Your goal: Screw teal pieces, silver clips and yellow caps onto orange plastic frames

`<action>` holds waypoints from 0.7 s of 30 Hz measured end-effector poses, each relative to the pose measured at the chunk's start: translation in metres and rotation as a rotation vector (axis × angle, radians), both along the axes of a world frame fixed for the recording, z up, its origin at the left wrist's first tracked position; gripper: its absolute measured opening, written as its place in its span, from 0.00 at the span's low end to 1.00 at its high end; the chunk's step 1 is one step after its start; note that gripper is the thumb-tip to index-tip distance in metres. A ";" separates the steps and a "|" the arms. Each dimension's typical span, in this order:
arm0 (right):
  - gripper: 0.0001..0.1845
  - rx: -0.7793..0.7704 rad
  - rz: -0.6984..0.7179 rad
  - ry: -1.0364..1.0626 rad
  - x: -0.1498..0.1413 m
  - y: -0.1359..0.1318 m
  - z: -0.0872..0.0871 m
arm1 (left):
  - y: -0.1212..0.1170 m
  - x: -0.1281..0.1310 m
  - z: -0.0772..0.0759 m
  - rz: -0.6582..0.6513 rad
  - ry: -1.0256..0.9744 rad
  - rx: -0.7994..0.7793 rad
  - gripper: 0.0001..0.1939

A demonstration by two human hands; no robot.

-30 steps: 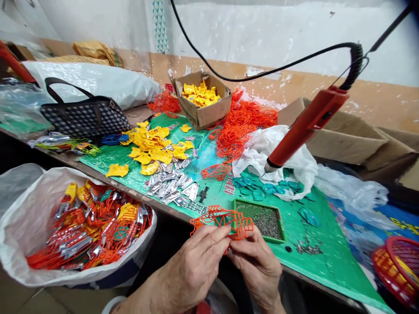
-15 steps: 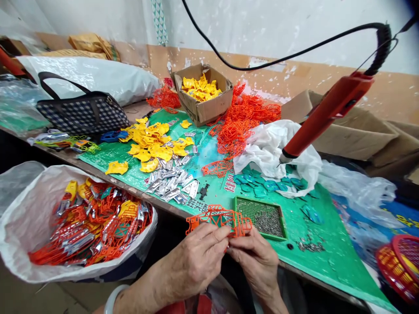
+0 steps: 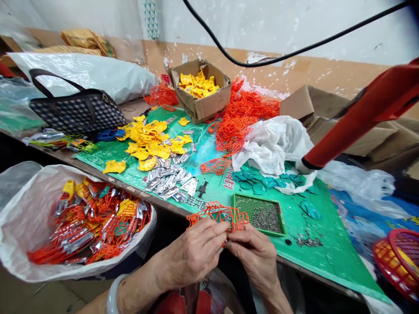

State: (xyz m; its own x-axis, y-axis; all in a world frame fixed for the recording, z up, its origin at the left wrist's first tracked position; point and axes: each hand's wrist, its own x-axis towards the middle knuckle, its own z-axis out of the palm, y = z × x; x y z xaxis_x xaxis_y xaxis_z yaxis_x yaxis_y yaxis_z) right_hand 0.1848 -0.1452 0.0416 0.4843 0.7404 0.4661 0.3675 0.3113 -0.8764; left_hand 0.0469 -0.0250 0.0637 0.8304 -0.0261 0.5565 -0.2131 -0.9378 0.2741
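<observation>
An orange plastic lattice frame (image 3: 214, 212) is held between both hands at the table's front edge. My left hand (image 3: 196, 246) grips its near side, fingers closed, with a pale bangle on the wrist. My right hand (image 3: 257, 250) pinches its right end; the fingertips of both hands nearly meet, and what lies between them is hidden. Just beyond my right hand stands a green tray (image 3: 284, 218) of small screws. Silver metal plates (image 3: 170, 181) and yellow plastic parts (image 3: 147, 139) are heaped further left. Teal translucent pieces (image 3: 258, 183) lie behind the tray.
A red electric screwdriver (image 3: 363, 117) hangs at the right on a black cable. At lower left stands a white sack (image 3: 19, 244) of assembled pieces. A cardboard box (image 3: 212, 109) of yellow parts, tangled orange frames (image 3: 235, 122) and a checked bag (image 3: 78, 111) sit toward the wall.
The hanging screwdriver has swung toward me and to the right, now looking larger. Both hands keep their hold on the orange frame with little movement. The view has shifted slightly.
</observation>
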 end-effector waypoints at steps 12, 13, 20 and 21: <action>0.06 -0.021 -0.011 0.057 -0.007 0.001 -0.005 | -0.001 -0.001 0.005 0.011 -0.006 -0.012 0.16; 0.06 -0.027 -0.008 0.066 -0.007 0.001 -0.006 | -0.001 -0.002 0.005 0.010 -0.008 -0.007 0.17; 0.05 -0.051 0.003 0.048 -0.008 0.000 -0.003 | 0.003 -0.004 0.003 -0.032 -0.005 0.021 0.15; 0.05 -0.043 0.004 0.037 -0.008 0.000 -0.002 | 0.004 -0.003 0.003 -0.038 -0.011 0.032 0.15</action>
